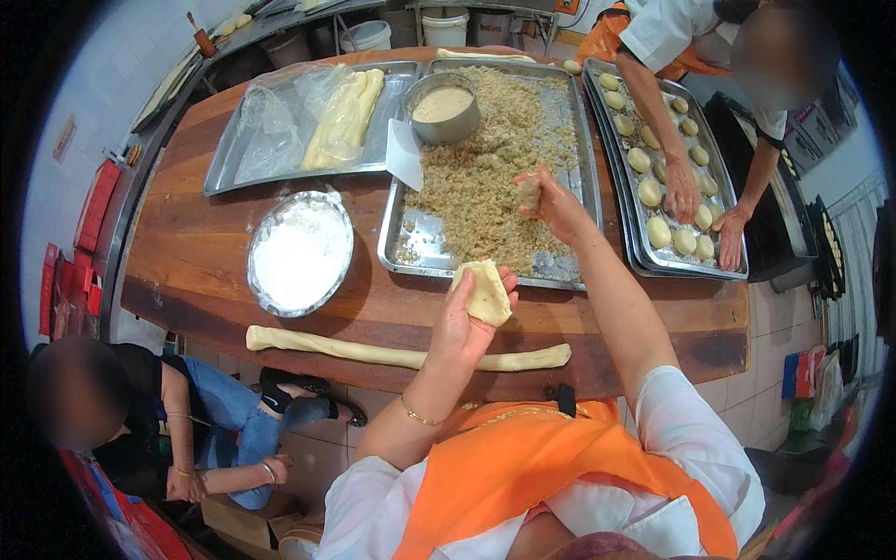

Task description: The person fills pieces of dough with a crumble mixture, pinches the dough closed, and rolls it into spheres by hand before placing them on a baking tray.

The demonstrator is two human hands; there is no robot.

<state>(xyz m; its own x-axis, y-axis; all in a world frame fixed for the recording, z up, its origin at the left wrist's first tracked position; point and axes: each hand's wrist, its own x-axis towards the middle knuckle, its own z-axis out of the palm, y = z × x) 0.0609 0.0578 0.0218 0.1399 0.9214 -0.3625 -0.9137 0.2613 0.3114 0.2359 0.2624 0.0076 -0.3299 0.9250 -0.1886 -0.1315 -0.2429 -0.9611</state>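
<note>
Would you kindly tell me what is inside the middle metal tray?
Crumbly mixture, with bare tray at lower left. The metal beneath the mixture, and whatever the round container covers, cannot be seen.

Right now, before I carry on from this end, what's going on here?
The person's left hand holds a flattened piece of dough, while the right hand is over a tray of crumbly mixture, with a small clump in its fingers. A long dough rope lies along the near side of the table. At the right, a co-worker's hands reach into another tray holding round dough pieces.
</note>
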